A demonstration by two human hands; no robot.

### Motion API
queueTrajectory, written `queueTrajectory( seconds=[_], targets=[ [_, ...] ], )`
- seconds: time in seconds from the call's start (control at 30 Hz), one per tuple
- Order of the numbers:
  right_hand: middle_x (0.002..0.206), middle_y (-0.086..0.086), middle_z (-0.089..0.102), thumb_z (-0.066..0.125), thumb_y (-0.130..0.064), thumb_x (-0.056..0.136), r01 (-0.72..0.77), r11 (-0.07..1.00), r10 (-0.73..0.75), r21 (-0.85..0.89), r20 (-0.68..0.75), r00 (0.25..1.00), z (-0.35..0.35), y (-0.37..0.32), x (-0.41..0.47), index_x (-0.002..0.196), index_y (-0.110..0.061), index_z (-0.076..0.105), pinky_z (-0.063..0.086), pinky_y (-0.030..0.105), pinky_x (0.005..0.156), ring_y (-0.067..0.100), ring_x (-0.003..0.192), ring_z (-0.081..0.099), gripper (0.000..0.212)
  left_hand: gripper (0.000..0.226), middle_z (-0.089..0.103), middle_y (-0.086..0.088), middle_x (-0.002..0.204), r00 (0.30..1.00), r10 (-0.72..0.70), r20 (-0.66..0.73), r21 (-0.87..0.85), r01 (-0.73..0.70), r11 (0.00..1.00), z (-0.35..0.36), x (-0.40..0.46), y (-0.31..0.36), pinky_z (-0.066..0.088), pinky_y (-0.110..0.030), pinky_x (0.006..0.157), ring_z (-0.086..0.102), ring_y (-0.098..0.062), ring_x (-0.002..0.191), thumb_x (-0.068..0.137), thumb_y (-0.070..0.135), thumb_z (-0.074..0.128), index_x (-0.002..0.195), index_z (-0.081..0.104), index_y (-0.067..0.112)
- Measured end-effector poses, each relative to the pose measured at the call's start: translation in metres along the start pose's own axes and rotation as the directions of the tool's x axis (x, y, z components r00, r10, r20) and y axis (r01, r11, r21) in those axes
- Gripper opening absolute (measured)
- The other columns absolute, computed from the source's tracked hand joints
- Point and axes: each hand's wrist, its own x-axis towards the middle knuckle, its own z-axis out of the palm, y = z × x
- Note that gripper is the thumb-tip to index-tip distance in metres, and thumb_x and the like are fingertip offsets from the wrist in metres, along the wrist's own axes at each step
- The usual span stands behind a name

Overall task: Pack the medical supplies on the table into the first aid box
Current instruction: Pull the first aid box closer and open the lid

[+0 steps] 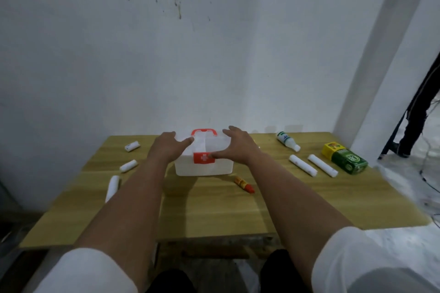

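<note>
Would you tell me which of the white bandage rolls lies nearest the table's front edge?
The roll at the far left, beside the left forearm; the two other left-side rolls and the right-hand pair lie farther back.

We spot white cross on red latch [204, 157] of first aid box [203, 166]; green carton [349, 162] lettering unreadable.

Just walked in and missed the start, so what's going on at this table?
A person is about to pack a first aid box. The left hand and right hand are spread over its closed lid, thumbs near the red latch. Nothing is packed yet: bandage rolls, a white bottle, a green and yellow carton and a small red-capped tube lie around it on the table.
</note>
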Motion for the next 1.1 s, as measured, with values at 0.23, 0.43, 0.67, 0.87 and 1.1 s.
queueTrajectory(
  seconds=[0.23, 0.43, 0.67, 0.87, 1.1],
  targets=[
    [0.168, 0.009, 0.030, 0.080, -0.078, 0.061, 0.038, 0.998, -0.037, -0.044, 0.033, 0.999, -0.001, 0.004, -0.002, 0.159, -0.017, 0.038, 0.030, 0.045, 0.121, 0.028, 0.153, 0.030, 0.123, 0.102, 0.049, -0.009, 0.153, 0.999, 0.049, -0.017, -0.041, -0.050, 0.998, -0.003, -0.011, -0.014, 0.044, -0.045, 0.105, 0.047, -0.031, 0.137, 0.076, 0.082, 0.057, 0.150, 0.048, 0.013],
    [0.167, 0.003, 0.028, 0.085, -0.066, 0.066, 0.147, 0.989, -0.150, -0.033, -0.087, 0.985, 0.013, 0.009, -0.018, 0.159, -0.023, 0.036, 0.034, 0.047, 0.121, 0.024, 0.153, 0.027, 0.114, 0.097, 0.035, -0.006, 0.162, 0.986, 0.160, -0.055, -0.096, -0.165, 0.982, 0.001, -0.028, -0.023, 0.032, -0.044, 0.116, 0.034, -0.026, 0.147, 0.082, 0.078, 0.057, 0.156, 0.038, 0.017],
    [0.160, 0.008, 0.043, 0.087, -0.050, 0.075, 0.321, 0.929, -0.354, -0.183, -0.186, 0.917, 0.036, 0.010, -0.029, 0.149, -0.022, 0.052, 0.034, 0.048, 0.119, 0.031, 0.153, 0.029, 0.087, 0.119, 0.016, 0.007, 0.168, 0.963, 0.269, -0.009, -0.080, -0.268, 0.960, 0.009, -0.041, -0.031, 0.032, -0.048, 0.115, 0.025, -0.023, 0.151, 0.066, 0.078, 0.073, 0.161, 0.020, 0.031],
    [0.158, 0.009, 0.048, 0.086, -0.054, 0.074, 0.333, 0.904, -0.392, -0.269, -0.204, 0.897, 0.039, 0.013, -0.028, 0.149, -0.021, 0.054, 0.042, 0.051, 0.114, 0.034, 0.151, 0.034, 0.087, 0.123, 0.012, 0.006, 0.169, 0.950, 0.311, -0.002, -0.033, -0.311, 0.950, 0.017, -0.036, -0.039, 0.037, -0.049, 0.112, 0.022, -0.022, 0.152, 0.064, 0.056, 0.089, 0.160, 0.015, 0.035],
    [0.152, 0.009, 0.056, 0.077, -0.052, 0.086, 0.378, 0.912, -0.409, -0.161, -0.272, 0.871, 0.033, 0.013, -0.031, 0.140, -0.021, 0.065, 0.048, 0.049, 0.106, 0.034, 0.148, 0.042, 0.063, 0.124, 0.014, 0.004, 0.169, 0.950, 0.310, -0.030, -0.099, -0.311, 0.945, 0.022, -0.039, -0.038, 0.034, -0.046, 0.114, 0.023, -0.022, 0.152, 0.068, 0.049, 0.090, 0.162, 0.012, 0.031]
  ],
)
